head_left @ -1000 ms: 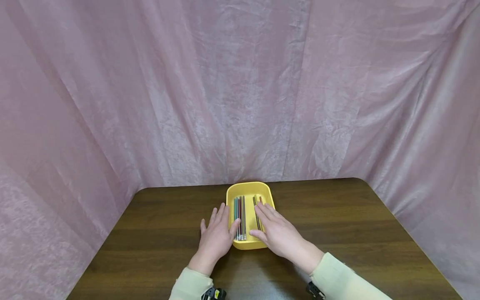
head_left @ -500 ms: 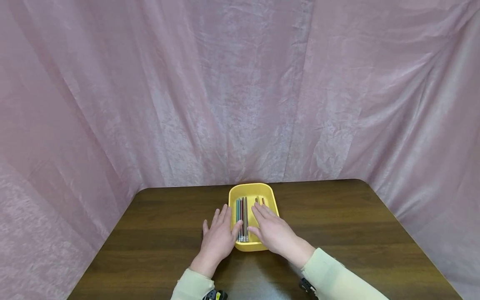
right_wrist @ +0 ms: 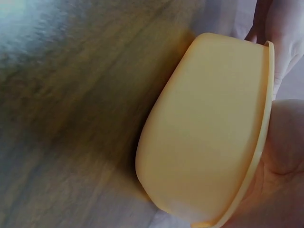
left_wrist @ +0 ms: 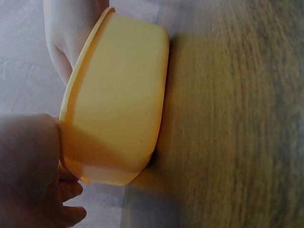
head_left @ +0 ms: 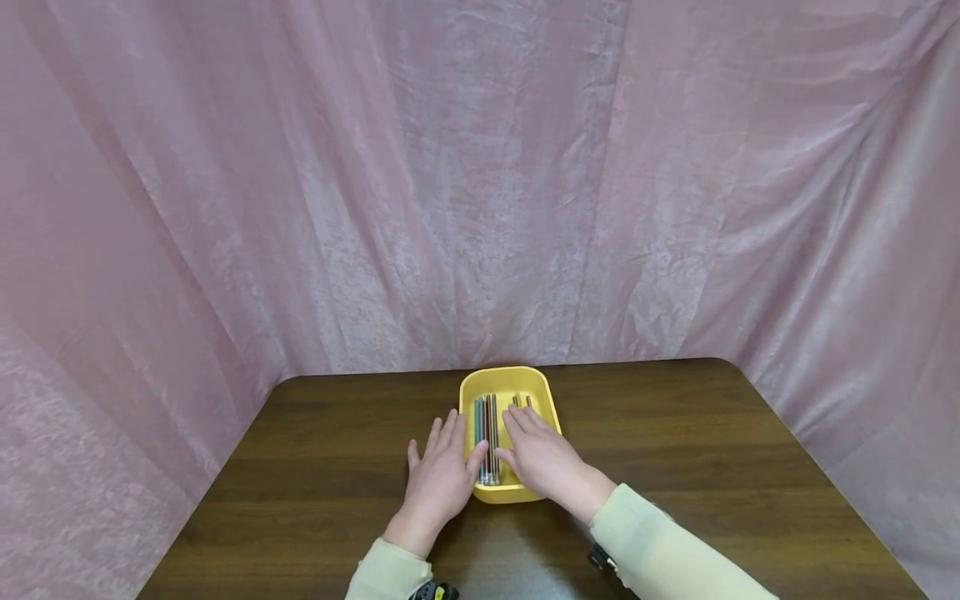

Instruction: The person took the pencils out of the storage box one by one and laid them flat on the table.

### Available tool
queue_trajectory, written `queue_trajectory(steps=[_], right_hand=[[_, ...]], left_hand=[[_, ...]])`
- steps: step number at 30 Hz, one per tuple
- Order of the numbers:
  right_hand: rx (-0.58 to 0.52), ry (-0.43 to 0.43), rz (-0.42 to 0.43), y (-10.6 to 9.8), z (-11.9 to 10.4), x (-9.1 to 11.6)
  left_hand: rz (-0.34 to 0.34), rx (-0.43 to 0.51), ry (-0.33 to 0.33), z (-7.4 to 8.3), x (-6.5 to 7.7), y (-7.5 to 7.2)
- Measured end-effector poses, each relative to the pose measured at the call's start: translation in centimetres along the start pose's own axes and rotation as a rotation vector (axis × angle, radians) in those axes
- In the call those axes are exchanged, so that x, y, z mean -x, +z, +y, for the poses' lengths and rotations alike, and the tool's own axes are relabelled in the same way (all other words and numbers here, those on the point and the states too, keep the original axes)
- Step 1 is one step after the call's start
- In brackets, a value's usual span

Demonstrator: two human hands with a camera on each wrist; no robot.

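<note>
A yellow plastic tray (head_left: 516,495) sits on the wooden table with a bundle of pencils (head_left: 487,429) lying lengthwise along its left side. A few more pencils (head_left: 517,399) lie on the right side, mostly hidden under my right hand. My left hand (head_left: 438,482) rests at the tray's left rim, fingers straight and spread, the thumb reaching over the pencils. Across the right part of the tray lies my right hand (head_left: 546,457), fingers straight and close together. Both wrist views show the tray's outer wall (left_wrist: 118,95), with a hand at its rim.
The brown wooden table (head_left: 690,467) extends to both sides of the tray. A pink curtain (head_left: 480,183) hangs behind the table's far edge, close to the tray's far end. Light green sleeves (head_left: 660,537) cover the forearms.
My right hand has shifted left over the tray and covers more of the right-hand pencils. Tray and left hand appear slightly further right in the head view.
</note>
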State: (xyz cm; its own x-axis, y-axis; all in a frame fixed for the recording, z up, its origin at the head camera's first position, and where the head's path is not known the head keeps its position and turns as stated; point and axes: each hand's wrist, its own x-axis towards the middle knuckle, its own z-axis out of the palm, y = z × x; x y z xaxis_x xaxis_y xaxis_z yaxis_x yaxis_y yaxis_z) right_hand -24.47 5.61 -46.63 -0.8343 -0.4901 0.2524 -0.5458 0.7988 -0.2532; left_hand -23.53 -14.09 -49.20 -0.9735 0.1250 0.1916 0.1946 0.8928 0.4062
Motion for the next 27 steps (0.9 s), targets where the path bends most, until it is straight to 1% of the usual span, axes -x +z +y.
queue_trajectory(steps=[6,13,19,27], right_hand=[[0.020,0.051,-0.061,0.4,-0.1,-0.9],[0.014,0.150,-0.148,1.0,0.0,-2.1],[0.022,0.168,-0.183,1.6,0.3,-2.6],[-0.001,0.172,-0.201,1.4,0.1,-3.1]], left_hand=[[-0.005,-0.002,-0.002,0.0,0.1,0.1],[-0.005,-0.008,0.007,0.1,0.1,0.0],[-0.010,-0.012,0.005,0.0,0.0,0.0],[-0.006,-0.006,0.006,0.0,0.0,-0.1]])
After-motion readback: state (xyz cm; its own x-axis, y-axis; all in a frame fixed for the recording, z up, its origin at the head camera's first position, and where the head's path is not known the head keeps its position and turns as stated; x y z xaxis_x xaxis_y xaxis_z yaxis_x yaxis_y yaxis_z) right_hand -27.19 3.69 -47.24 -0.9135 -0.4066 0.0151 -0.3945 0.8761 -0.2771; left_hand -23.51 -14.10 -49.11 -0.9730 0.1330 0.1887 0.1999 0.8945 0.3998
